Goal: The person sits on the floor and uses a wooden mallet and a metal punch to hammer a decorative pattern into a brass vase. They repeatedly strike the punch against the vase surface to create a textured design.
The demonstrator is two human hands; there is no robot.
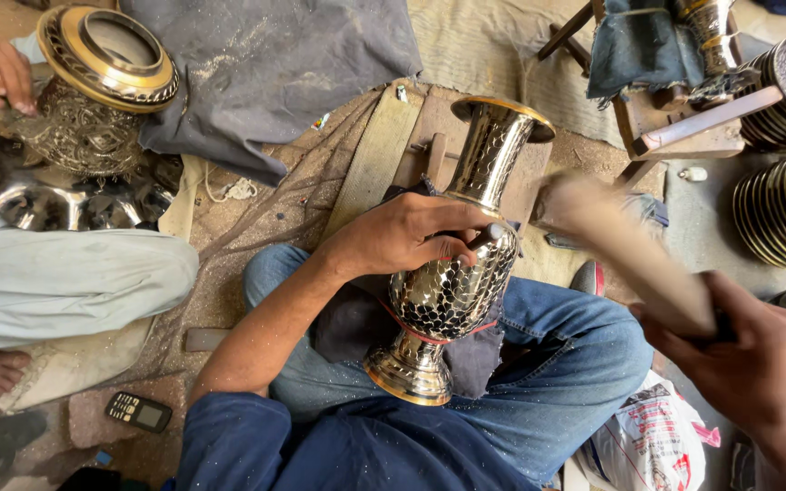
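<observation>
From your head camera, your left hand [402, 235] is closed around a small chisel [491, 235], its tip pressed to the brass vase [452, 282] lying tilted across your lap on a dark cloth [357, 323]. Your right hand [748, 364] grips a wooden mallet [625, 245] (blurred), raised just beside the vase.

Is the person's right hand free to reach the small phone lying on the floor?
Probably not: the right hand grips a blurred wooden mallet, and the phone lies on the far left, beyond the legs and the brass vase.
</observation>
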